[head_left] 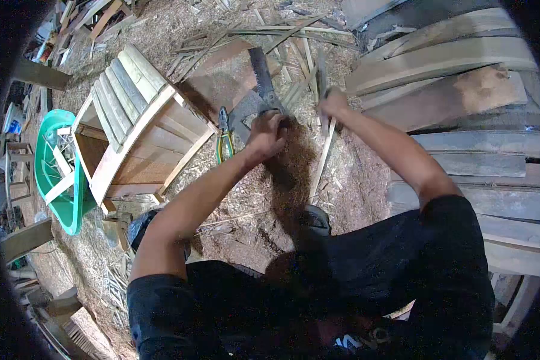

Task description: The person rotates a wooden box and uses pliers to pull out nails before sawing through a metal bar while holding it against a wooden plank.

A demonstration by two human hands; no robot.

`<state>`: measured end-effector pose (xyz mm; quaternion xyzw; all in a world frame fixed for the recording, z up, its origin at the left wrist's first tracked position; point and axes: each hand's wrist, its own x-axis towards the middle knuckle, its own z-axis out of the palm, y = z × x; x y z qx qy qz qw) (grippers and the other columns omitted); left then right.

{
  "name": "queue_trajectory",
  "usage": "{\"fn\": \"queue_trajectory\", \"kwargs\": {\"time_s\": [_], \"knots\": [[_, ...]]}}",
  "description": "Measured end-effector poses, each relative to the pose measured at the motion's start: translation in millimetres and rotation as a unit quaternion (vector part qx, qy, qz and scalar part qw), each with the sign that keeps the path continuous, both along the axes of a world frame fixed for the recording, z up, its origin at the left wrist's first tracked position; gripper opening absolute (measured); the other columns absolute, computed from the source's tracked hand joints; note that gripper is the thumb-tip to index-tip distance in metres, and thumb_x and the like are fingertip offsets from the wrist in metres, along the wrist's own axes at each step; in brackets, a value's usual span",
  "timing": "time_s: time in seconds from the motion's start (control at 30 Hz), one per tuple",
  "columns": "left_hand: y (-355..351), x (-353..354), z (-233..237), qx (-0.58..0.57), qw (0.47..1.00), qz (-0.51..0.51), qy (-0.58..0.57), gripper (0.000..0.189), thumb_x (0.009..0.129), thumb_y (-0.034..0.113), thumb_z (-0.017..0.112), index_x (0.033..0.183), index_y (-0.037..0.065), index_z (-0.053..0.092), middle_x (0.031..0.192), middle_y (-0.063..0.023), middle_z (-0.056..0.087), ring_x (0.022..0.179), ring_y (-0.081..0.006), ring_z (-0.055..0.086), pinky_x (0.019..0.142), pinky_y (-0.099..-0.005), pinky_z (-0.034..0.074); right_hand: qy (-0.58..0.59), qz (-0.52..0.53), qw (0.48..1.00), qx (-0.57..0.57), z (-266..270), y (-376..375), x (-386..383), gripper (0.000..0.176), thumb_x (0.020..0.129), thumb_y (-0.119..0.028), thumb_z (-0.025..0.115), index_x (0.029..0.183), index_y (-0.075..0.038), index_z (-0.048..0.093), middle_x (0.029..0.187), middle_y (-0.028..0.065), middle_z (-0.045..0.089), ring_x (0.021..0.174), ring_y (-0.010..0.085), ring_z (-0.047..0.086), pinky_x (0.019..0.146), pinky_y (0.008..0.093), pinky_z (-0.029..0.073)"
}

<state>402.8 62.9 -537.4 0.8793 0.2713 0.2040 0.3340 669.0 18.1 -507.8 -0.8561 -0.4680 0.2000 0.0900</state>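
Observation:
My left hand (269, 135) is curled at the lower end of a saw (261, 75), whose toothed dark blade points away from me. Thin wooden strips lie beside the blade. To the right, my right hand (333, 103) is closed around a narrow, motion-blurred piece that looks like a wooden strip. Below that hand a pale strip (322, 162) slants down toward my foot; whether it is the same piece cannot be made out. Pliers (224, 135) with green and yellow handles lie on the ground left of my left hand.
A slatted wooden piece (153, 126) stands at the left, beside a green plastic tub (44, 174) holding wood scraps. Long boards (444, 66) are stacked at the right. Strips and sawdust cover the ground ahead. A dark shoe (316, 219) shows below my hands.

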Motion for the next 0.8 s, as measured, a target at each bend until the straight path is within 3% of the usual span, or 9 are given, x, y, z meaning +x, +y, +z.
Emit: {"fn": "queue_trajectory", "kwargs": {"time_s": [0.1,0.2,0.33,0.4,0.5,0.53,0.63,0.73,0.8], "knots": [[7.2,-3.0,4.6,-0.055,0.998,0.015,-0.022,0.04,0.086,0.026,0.063,0.119,0.004,0.055,0.114,-0.0217,0.058,0.105,-0.0414,0.057,0.092,-0.0457,0.047,0.006,-0.068,0.998,0.015,11.3,20.6,7.3,0.04,0.073,-0.024,0.073,0.092,0.009,0.065,0.094,0.0294,0.067,0.089,0.0421,0.066,0.081,0.0467,0.053],[15.0,-8.0,-1.2,-0.004,0.999,0.023,-0.038,0.034,0.084,0.025,0.063,0.11,0.002,0.058,0.106,-0.023,0.06,0.1,-0.0428,0.058,0.089,-0.0478,0.048,-0.092,0.069,0.985,0.13,23.2,3.8,-8.2,0.039,0.076,-0.021,0.069,0.1,0.01,0.062,0.096,0.0291,0.066,0.09,0.0445,0.065,0.081,0.0472,0.052],[23.4,-31.1,3.9,0.059,0.993,-0.06,0.084,0.036,0.084,0.027,0.061,0.109,0.001,0.059,0.103,-0.0242,0.06,0.099,-0.0446,0.057,0.088,-0.0493,0.048,-0.01,0.148,0.986,0.07,-14.1,5.8,-38.5,0.039,0.079,-0.014,0.064,0.111,0.006,0.058,0.098,0.0299,0.064,0.095,0.0465,0.062,0.085,0.0489,0.05],[22.8,-35.7,17.5,0.006,0.977,-0.105,0.184,0.039,0.086,0.029,0.059,0.113,0.001,0.058,0.11,-0.0235,0.059,0.105,-0.0424,0.056,0.093,-0.0509,0.045,0.106,0.109,0.987,0.044,-18.2,2.7,-73.8,0.041,0.08,-0.011,0.061,0.117,0.004,0.056,0.104,0.0313,0.06,0.103,0.0472,0.059,0.089,0.0492,0.048],[17.2,-46.4,9.9,0.076,0.966,-0.135,0.205,0.046,0.088,0.032,0.056,0.121,0.001,0.056,0.123,-0.0209,0.056,0.119,-0.0377,0.05,0.103,-0.0547,0.035,0.002,0.182,0.98,0.077,-54.7,-2.5,-90.3,0.044,0.079,-0.007,0.06,0.122,0.0,0.054,0.117,0.0309,0.052,0.113,0.0463,0.052,0.094,0.0497,0.045],[16.1,-48.8,3.1,0.123,0.964,-0.139,0.189,0.048,0.089,0.033,0.055,0.124,0.001,0.055,0.129,-0.0198,0.054,0.124,-0.0358,0.047,0.107,-0.0561,0.031,-0.032,0.174,0.984,0.017,-8.2,-10.0,-106.7,0.048,0.078,-0.005,0.061,0.126,-0.003,0.054,0.125,0.0279,0.044,0.117,0.0446,0.048,0.098,0.0485,0.041],[11.7,-44.8,3.5,0.191,0.949,-0.131,0.213,0.054,0.091,0.037,0.053,0.13,0.0,0.052,0.139,-0.0149,0.049,0.134,-0.0317,0.038,0.113,-0.0605,0.018,-0.106,0.271,0.957,-0.003,4.5,-5.0,-88.6,0.046,0.075,-0.005,0.064,0.121,-0.004,0.058,0.129,0.0254,0.044,0.116,0.0428,0.049,0.101,0.0473,0.04],[12.1,-34.4,27.5,0.175,0.919,-0.157,0.317,0.058,0.091,0.04,0.052,0.135,0.002,0.049,0.138,-0.0129,0.05,0.133,-0.033,0.039,0.114,-0.0608,0.015,-0.198,0.412,0.889,0.029,13.9,8.4,-69.6,0.038,0.074,-0.007,0.065,0.112,-0.002,0.062,0.127,0.0236,0.047,0.119,0.042,0.048,0.104,0.0457,0.038],[10.1,-33.6,32.2,0.184,0.931,-0.131,0.287,0.059,0.091,0.041,0.054,0.134,0.002,0.05,0.136,-0.0122,0.051,0.131,-0.0336,0.04,0.114,-0.062,0.015,-0.149,0.417,0.895,-0.05,14.1,15.4,-59.2,0.032,0.075,-0.007,0.064,0.107,0.0,0.063,0.125,0.0235,0.049,0.118,0.0423,0.049,0.102,0.0458,0.04]]}}
